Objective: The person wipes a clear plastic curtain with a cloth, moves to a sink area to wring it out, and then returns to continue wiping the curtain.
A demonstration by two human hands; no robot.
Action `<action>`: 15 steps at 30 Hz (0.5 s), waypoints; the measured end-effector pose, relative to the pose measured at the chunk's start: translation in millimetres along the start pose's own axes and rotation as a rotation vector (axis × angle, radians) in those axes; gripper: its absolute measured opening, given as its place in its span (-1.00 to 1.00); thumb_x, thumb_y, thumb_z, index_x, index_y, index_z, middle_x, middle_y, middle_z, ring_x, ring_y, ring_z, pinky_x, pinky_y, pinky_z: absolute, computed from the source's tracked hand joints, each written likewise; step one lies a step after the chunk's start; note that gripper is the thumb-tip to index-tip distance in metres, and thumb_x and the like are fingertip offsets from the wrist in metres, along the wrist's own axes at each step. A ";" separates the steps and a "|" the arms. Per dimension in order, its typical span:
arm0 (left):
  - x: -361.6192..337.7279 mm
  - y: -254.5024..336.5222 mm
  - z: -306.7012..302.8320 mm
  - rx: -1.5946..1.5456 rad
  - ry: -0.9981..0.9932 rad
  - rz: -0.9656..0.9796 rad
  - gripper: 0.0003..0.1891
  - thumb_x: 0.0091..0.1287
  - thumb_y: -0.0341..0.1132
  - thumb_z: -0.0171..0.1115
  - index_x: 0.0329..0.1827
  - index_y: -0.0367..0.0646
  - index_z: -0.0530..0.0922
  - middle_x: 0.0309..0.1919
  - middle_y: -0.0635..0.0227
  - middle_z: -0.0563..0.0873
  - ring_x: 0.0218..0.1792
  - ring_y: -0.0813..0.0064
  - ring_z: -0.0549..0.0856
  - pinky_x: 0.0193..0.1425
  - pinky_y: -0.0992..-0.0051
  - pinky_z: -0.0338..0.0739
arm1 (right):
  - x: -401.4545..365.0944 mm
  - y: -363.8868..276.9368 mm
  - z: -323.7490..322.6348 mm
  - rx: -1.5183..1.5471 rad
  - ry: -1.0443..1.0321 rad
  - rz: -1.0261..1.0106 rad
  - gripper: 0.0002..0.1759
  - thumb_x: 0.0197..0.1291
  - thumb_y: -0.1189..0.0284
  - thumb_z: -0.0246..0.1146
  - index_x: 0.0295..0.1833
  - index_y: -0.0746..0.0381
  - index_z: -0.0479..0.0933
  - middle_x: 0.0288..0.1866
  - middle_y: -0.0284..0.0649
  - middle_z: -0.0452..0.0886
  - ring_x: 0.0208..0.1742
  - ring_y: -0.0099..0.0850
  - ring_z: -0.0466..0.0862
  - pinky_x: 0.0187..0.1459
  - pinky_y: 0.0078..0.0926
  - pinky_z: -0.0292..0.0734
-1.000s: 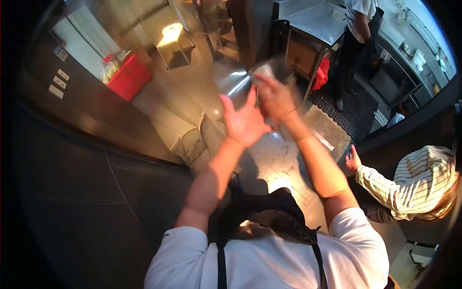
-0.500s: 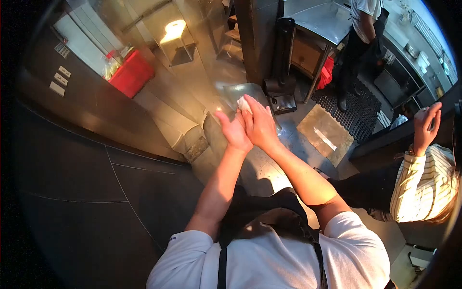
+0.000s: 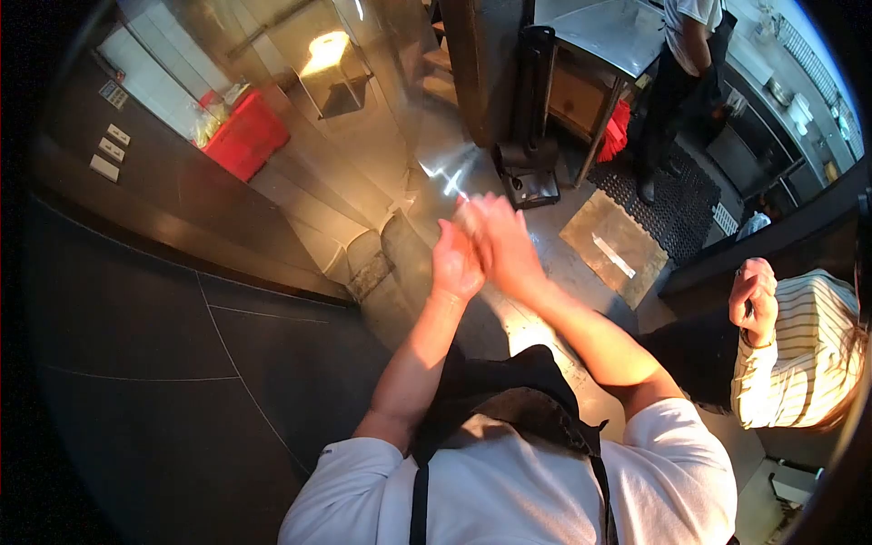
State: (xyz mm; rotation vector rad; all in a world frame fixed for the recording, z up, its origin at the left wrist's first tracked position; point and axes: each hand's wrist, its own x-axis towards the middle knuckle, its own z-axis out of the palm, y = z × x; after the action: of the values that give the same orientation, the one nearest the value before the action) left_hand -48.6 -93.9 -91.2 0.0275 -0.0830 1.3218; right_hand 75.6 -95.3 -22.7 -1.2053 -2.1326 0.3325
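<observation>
Centrally: a two-handed contact

From left stand a red bin (image 3: 250, 150); the left hand (image 3: 457, 268), loosely open; a pale blurred wad (image 3: 469, 218) apparently between it and the right hand (image 3: 509, 250), whose grip cannot be told; a striped sleeve (image 3: 755, 374).

1. Just one cam, head-worn, facing forward and steeply down.
2. Wearer's white short-sleeved cloth shirt (image 3: 518, 490) is super close, bottom edge; bare left hand (image 3: 457, 263) and bare right hand (image 3: 509, 250) are mid-frame.
3. Shiny silver metal table (image 3: 604, 34) is way farther, up top.
</observation>
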 end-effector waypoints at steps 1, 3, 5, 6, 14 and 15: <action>2.0 -1.1 -0.9 -0.176 -0.053 -0.041 -0.31 0.57 0.27 -0.31 0.67 0.20 0.06 0.55 0.29 0.31 0.47 -0.02 0.35 0.51 -0.10 0.24 | 14.2 12.1 5.8 0.182 0.157 0.031 -0.41 0.41 0.38 0.10 0.53 0.17 0.25 0.46 0.09 0.39 0.46 0.16 0.38 0.36 0.17 0.34; 11.0 0.1 4.4 0.252 0.055 0.085 -0.30 0.56 0.29 -0.30 0.67 0.24 0.06 0.57 0.31 0.27 0.48 0.10 0.34 0.50 0.00 0.31 | 21.4 11.4 -7.3 0.666 -0.103 0.612 -0.42 0.51 0.32 0.03 0.57 0.16 0.20 0.49 0.16 0.36 0.44 0.28 0.38 0.37 0.10 0.36; 21.9 0.0 15.9 0.681 0.155 0.208 -0.29 0.54 0.31 -0.29 0.68 0.27 0.05 0.59 0.33 0.23 0.49 0.22 0.34 0.48 0.10 0.38 | -24.9 3.9 35.2 0.538 0.117 0.273 -0.41 0.55 0.29 -0.01 0.61 0.16 0.13 0.49 0.21 0.35 0.41 0.29 0.40 0.38 0.00 0.38; 22.0 2.7 31.4 0.710 0.291 0.173 -0.25 0.53 0.34 -0.30 0.70 0.27 -0.05 0.66 0.32 0.06 0.53 0.24 0.28 0.47 0.12 0.38 | -42.5 -3.8 39.2 0.521 0.104 0.153 -0.38 0.55 0.30 0.00 0.64 0.15 0.08 0.50 0.19 0.35 0.48 0.19 0.37 0.41 -0.05 0.35; 11.9 3.1 41.3 0.894 0.129 0.168 -0.18 0.50 0.38 -0.38 0.71 0.20 -0.18 0.68 0.09 -0.13 0.62 0.22 0.08 0.65 0.18 0.04 | -24.8 -9.6 59.4 0.809 0.253 0.395 -0.35 0.58 0.17 -0.08 0.61 0.28 0.09 0.54 0.14 0.33 0.56 -0.01 0.32 0.50 -0.18 0.21; 8.9 14.5 42.1 0.904 0.167 0.128 -0.19 0.51 0.36 -0.42 0.71 0.18 -0.17 0.69 0.12 -0.13 0.63 0.19 0.06 0.65 0.19 0.06 | -31.1 -18.1 61.5 0.806 0.217 0.357 -0.36 0.57 0.23 -0.04 0.62 0.27 0.09 0.55 0.12 0.32 0.60 -0.04 0.27 0.53 -0.19 0.15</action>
State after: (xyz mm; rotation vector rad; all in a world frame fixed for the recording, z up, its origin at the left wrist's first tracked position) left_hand -62.4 -84.6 -49.0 0.6857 0.6679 1.3890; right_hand 34.6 -125.3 -72.8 -1.0462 -1.3539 1.0460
